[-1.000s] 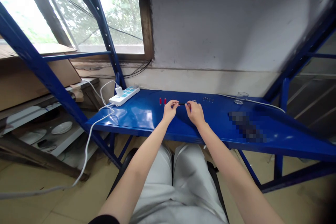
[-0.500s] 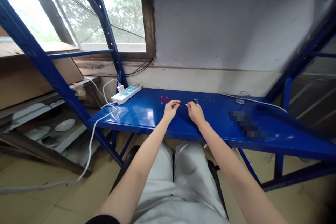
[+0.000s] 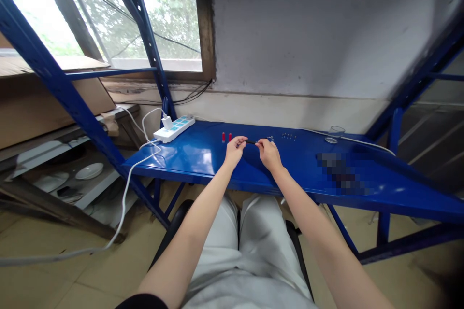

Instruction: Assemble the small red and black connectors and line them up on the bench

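Observation:
A thin black rod (image 3: 251,142), pen-like in shape, spans the gap between my hands over the blue table (image 3: 290,166). My left hand (image 3: 235,150) is closed on its left end, and my right hand (image 3: 268,153) pinches the right end. Both ends are hidden by fingers, so its exact kind cannot be made out. Just beyond my left hand lie two small red-and-silver pieces (image 3: 224,137). Past my right hand are tiny shiny parts (image 3: 270,138), and farther right several small metal pieces (image 3: 289,135) sit in rows.
A white power strip (image 3: 174,129) with a plugged-in adapter stands at the table's left end, its cable hanging over the edge. Toward the right are a clear glass (image 3: 334,134) and a blurred-out dark object (image 3: 342,174). Blue metal posts (image 3: 143,29) rise at both sides.
Both hands have shifted very slightly, with a little more of the black rod's middle showing. The other things on the table stay where they were.

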Demonstrator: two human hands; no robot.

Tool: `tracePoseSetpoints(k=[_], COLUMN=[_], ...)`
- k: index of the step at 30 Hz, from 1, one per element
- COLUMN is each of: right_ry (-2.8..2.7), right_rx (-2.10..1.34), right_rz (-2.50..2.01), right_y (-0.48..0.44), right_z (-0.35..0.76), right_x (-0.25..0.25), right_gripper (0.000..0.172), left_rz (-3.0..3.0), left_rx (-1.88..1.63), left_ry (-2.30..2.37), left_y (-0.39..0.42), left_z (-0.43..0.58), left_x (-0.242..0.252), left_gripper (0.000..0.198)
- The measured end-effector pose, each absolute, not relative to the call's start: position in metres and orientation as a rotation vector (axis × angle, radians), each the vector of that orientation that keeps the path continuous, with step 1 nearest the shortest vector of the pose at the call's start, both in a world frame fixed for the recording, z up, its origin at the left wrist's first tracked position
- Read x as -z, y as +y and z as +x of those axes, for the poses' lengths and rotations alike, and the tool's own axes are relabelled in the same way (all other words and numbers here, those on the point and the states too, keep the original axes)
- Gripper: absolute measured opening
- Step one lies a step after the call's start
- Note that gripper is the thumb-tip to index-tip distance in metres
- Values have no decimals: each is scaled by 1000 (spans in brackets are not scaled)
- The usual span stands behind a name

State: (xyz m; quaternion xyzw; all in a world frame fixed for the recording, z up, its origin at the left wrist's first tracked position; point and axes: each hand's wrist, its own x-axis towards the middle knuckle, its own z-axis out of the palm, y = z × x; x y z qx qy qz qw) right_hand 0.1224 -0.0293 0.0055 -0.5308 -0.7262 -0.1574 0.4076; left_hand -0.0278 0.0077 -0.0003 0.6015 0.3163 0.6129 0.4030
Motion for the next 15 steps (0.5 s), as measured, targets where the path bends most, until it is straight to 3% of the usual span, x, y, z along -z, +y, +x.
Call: tracePoseSetpoints(k=[15], right_ry=[-1851], right_rx=[328], right_rz=[-1328], right_y=[-31], right_z=[123], right_x=[-5], right_gripper=[33], left_rz=[1407], left_rx=[-1593], left_ry=[864], left_y=[9], left_z=[-30], left_x=[-1], left_gripper=[17])
